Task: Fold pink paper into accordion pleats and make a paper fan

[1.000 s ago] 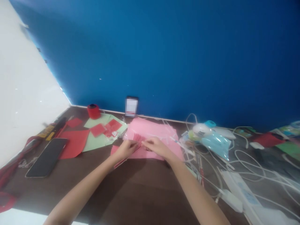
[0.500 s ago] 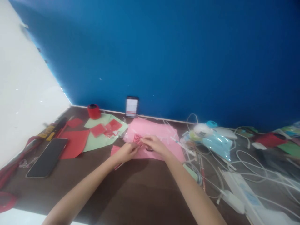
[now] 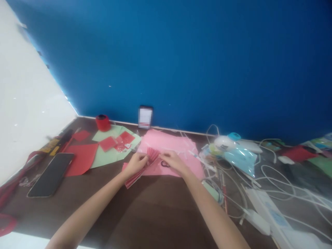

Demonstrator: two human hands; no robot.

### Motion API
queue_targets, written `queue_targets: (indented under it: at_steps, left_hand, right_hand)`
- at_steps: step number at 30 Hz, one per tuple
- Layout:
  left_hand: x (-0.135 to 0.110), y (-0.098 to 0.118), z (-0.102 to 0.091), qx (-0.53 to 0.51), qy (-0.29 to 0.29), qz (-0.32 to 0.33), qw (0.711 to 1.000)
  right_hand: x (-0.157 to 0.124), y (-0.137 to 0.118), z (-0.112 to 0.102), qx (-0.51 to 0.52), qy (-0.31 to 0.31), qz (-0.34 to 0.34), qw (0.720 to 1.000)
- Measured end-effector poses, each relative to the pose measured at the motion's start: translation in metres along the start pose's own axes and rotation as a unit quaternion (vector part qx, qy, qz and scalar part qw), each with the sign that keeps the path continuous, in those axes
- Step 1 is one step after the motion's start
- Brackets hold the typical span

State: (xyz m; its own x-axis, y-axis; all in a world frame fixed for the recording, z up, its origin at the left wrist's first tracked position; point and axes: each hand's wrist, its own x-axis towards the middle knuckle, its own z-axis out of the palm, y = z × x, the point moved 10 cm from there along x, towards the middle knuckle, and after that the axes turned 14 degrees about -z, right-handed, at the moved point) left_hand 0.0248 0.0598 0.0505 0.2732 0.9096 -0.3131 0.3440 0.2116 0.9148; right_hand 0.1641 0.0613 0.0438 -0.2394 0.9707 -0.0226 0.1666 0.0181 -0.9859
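My left hand (image 3: 136, 163) is closed around a pleated red-pink paper fan (image 3: 151, 155), whose folded strip runs down to the left under my palm. My right hand (image 3: 173, 162) pinches the fan's right edge, fingers curled. Both hands rest over a stack of pink paper sheets (image 3: 171, 143) on the dark wooden table (image 3: 153, 211).
A black phone (image 3: 52, 174) lies at left beside red paper (image 3: 81, 158), green sheets (image 3: 109, 152) with small red squares, and a red tape roll (image 3: 103, 122). White cables (image 3: 269, 183), chargers and plastic packets (image 3: 237, 155) clutter the right side. A blue wall stands behind.
My left hand slid up along the pleated paper and the fan's folds spread wider; my right hand shifted slightly right at the fan's edge.
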Motion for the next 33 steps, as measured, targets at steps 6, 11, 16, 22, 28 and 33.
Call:
queue_targets:
  at_steps: [6,11,16,22,28,33]
  left_hand:
    - [0.002,-0.003,-0.001,-0.017,-0.001,-0.012,1.0]
    - [0.005,-0.01,0.002,-0.05,-0.024,-0.063,0.996]
    - [0.007,-0.013,0.002,-0.075,-0.034,-0.082,0.993]
    - [0.01,-0.023,-0.001,-0.118,-0.022,-0.104,0.987]
    - [0.009,-0.023,-0.003,-0.148,-0.015,-0.117,0.982]
    - [0.004,-0.023,0.001,-0.192,-0.045,-0.154,0.968]
  right_hand:
    - [0.001,0.003,0.0,-0.009,0.004,-0.026,1.0]
    - [0.001,0.006,0.001,-0.012,0.002,-0.02,1.0]
    - [0.0,0.008,-0.002,-0.025,0.007,-0.02,0.999]
    - [-0.005,-0.003,-0.002,-0.043,0.0,-0.018,0.999]
    - [-0.013,-0.011,-0.001,-0.069,-0.004,-0.009,0.998]
    - [-0.018,-0.02,0.013,-0.097,-0.073,-0.042,0.992]
